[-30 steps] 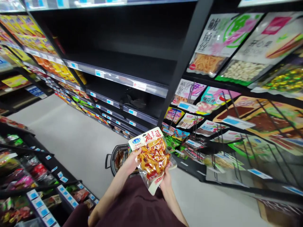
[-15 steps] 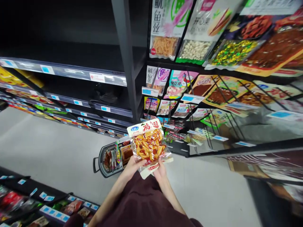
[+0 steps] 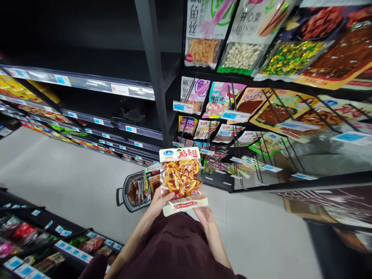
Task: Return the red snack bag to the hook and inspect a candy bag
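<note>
A clear vacuum bag of chicken wings, glossy brown with a white label band at top and bottom, is held upright in front of my body. My left hand grips its lower left side, the thumb pressed on the front and the other fingers hidden behind. At the lower right corner, my right hand lies palm up with its fingers loosely spread, their tips hidden behind the bag. On the floor beyond my left hand stands a dark shopping basket holding several snack packs; the bag covers part of it.
Hanging snack packs fill the rack on the right, among them a pistachio bag and a marshmallow bag. A dark upright post parts it from the left shelves. Another low shelf runs along the lower left.
The bag has been turned straighter, its lower label band now flat and facing me. My right hand has shifted slightly down and right, its thumb off the front of the bag.
</note>
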Motion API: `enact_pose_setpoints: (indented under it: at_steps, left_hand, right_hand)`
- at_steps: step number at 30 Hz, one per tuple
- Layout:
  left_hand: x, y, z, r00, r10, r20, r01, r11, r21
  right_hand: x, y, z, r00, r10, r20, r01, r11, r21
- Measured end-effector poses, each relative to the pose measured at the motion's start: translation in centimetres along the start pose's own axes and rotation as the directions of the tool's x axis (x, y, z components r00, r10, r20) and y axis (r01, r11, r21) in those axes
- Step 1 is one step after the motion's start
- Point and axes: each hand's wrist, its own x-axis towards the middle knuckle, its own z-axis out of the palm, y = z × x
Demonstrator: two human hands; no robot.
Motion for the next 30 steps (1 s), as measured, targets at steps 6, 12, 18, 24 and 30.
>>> enact_pose_setpoints:
  at_steps: [6, 12, 18, 24, 30]
  left_hand:
    - [-0.7, 1.1, -1.6, 0.980, 0.035, 0.197, -0.074, 0.978, 0.196]
    - [-1.0, 0.6, -2.0, 0.975, -0.049, 0.217, -0.002, 0.973, 0.232]
    - [-1.2, 0.7, -1.9, 0.984, -0.022, 0.176, -0.035, 0.949, 0.314]
    - [-1.1, 0.3, -2.2, 0.999, 0.044, 0.030, -0.052, 0.928, 0.368]
    - [-0.4, -0.3, -2.6, 0.996, 0.066, -0.057, -0.042, 0.936, 0.351]
  right_hand:
    - [0.0, -3.8, -0.6, 0.996, 0.023, 0.085, 0.003, 0.958, -0.286]
    - [1.6, -4.0, 2.7, 0.998, 0.032, 0.047, -0.008, 0.899, -0.439]
    - [2.0, -2.7, 4.5, 0.994, -0.036, -0.100, -0.012, 0.895, -0.447]
    - [1.8, -2.2, 5.3, 0.988, -0.084, -0.132, 0.016, 0.894, -0.448]
    - [2.3, -2.0, 5.1, 0.969, -0.155, -0.191, 0.053, 0.889, -0.455]
